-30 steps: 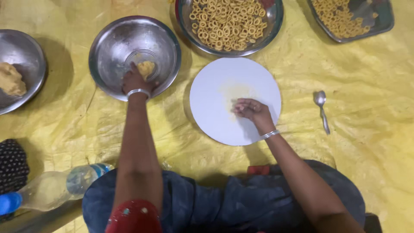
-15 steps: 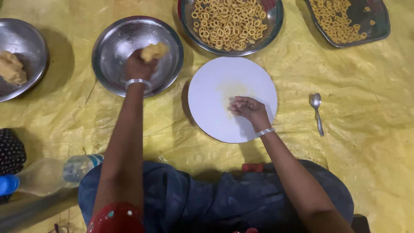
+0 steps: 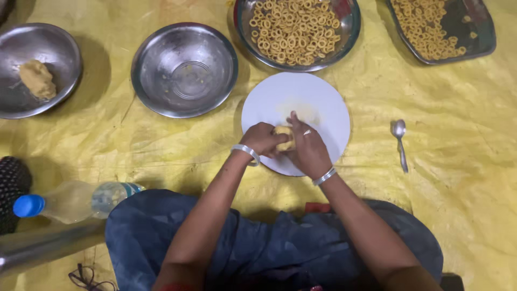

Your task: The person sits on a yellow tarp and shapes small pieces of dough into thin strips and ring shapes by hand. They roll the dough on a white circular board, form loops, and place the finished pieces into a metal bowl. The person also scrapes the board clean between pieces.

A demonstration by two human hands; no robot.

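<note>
- Left hand [image 3: 262, 139] and right hand [image 3: 307, 148] met over the near half of the white round board [image 3: 323, 102]; both were closed around one small lump of yellow dough [image 3: 284, 138], which showed only in the gap between them.
- Grip read as a two-sided press: palms faced each other with the lump pinched between them, a hold suited to squeezing or rolling the dough rather than carrying it.
- Dough sat just above the board, or touching it; contact could not be told. Working there would let crumbs fall on the board and not on the sheet.
- Person sat on the floor on a yellow plastic sheet [image 3: 161, 145], knees at the near edge, board directly ahead within easy reach.
- Near left: a clear plastic bottle [image 3: 75, 200] with a blue cap lay on its side.
- Right of the board, apart from it: a small metal spoon [image 3: 400, 141], untouched.
- Beyond the left hand: an empty steel bowl [image 3: 184, 69].
- Far left: a second steel bowl [image 3: 59, 54] holding a larger dough mass [image 3: 36, 79], likely the stock.
- Far side: a round steel plate [image 3: 347, 24] and a tray [image 3: 482, 37], both filled with small dough rings [image 3: 293, 29], kept beyond the working spot.
</note>
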